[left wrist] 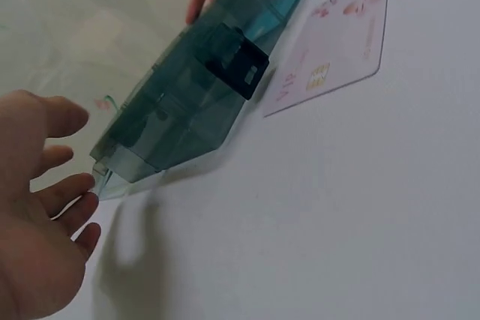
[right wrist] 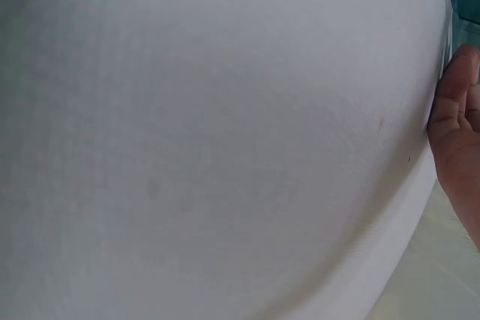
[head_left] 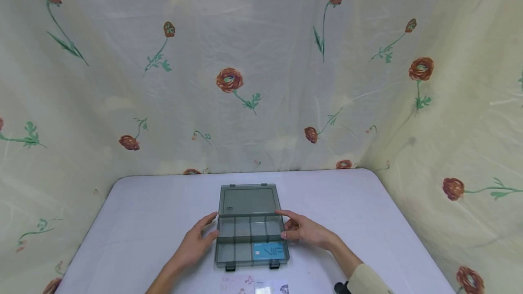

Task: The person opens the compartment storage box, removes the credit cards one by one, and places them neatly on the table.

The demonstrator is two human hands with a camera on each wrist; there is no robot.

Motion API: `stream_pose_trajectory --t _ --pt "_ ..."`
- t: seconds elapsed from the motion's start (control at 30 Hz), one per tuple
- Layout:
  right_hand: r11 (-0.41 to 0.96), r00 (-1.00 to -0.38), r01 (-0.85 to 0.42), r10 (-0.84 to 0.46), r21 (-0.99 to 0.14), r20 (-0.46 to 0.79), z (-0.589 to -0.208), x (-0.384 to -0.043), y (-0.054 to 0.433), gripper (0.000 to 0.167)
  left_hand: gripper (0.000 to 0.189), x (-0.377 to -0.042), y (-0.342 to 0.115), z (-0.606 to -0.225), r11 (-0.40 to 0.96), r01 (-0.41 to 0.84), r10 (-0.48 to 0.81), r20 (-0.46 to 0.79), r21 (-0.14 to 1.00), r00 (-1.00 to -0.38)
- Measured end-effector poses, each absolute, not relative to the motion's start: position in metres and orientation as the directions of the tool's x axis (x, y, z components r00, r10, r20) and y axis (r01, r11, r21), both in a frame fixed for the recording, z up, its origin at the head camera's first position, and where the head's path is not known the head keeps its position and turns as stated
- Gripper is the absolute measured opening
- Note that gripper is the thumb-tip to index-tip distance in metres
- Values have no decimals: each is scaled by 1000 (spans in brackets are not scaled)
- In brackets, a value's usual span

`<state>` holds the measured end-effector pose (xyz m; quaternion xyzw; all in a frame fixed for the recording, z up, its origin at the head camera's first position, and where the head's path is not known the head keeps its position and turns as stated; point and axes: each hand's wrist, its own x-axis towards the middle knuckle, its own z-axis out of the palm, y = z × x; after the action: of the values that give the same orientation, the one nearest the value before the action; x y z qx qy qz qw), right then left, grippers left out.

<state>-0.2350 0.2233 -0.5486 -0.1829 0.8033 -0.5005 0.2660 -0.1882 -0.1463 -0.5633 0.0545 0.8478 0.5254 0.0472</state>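
Note:
A grey-green translucent plastic compartment box [head_left: 234, 239] sits on the table with its lid [head_left: 251, 202] laid back, away from the person. A blue card [head_left: 268, 251] with a chip lies in its front right compartments. My left hand [head_left: 194, 245] is at the box's left side, thumb and fingers spread and relaxed, fingertips right at the wall. At the right side is my right hand [head_left: 308, 230], its index finger extended to the hinge edge and its thumb at the side wall. In the left wrist view, a dark latch [left wrist: 244, 69] hangs at the box front.
A pink card marked VIP [left wrist: 330, 54] lies on the white table [head_left: 163, 203] in front of the box. Another pale card [head_left: 271, 286] is beside it at the lower edge of the head view. Flower-patterned curtains [head_left: 278, 103] surround the table.

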Motion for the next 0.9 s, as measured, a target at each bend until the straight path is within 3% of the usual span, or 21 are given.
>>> stream_pose_trajectory --t 0.2,0.37,0.6,0.9 --pt "434 -791 -18 -557 -901 -253 -548 -235 223 72 46 -189 -144 -550 237 -8 68 -25 971 -997" --pt "432 -789 -17 -560 -902 -254 -547 -234 223 71 45 -189 -144 -543 41 -87 111 -91 995 -990" --pt "425 -786 -16 -565 -905 -252 -547 -235 223 70 55 -183 -136 -533 -108 -197 289 -159 974 -944" --pt "428 -784 -17 -566 -903 -254 -546 -234 223 70 62 -177 -117 -530 -179 -356 482 -234 917 -844"
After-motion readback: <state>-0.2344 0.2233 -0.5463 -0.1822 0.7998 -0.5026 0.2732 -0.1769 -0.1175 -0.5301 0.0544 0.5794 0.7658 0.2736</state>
